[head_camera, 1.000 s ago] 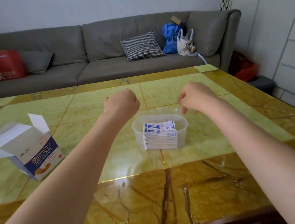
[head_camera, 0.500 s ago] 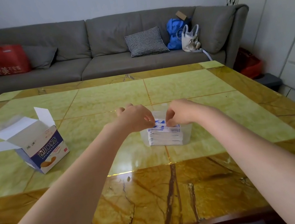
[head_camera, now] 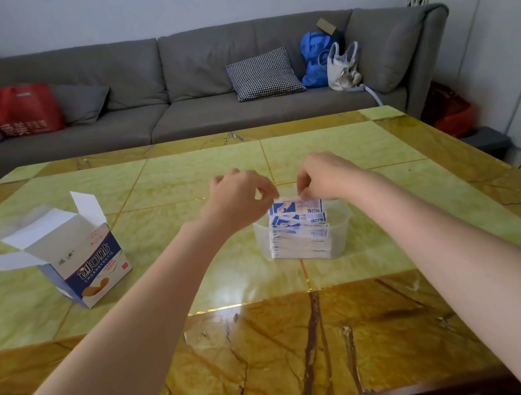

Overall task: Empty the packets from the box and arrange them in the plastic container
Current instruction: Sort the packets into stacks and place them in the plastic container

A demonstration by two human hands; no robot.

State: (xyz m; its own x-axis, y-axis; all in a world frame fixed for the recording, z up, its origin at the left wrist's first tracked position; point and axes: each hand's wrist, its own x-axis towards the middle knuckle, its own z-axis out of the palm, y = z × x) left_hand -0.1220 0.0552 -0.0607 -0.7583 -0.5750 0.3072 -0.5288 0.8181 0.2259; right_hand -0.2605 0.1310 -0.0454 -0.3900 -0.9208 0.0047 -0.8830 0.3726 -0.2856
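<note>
Now your left grip and right grip each pinch an end of the top blue-and-white packet, directly above the clear plastic container.

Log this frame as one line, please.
left hand: pinching top packet | right hand: same | packets stacked in container | box: open, left
</note>
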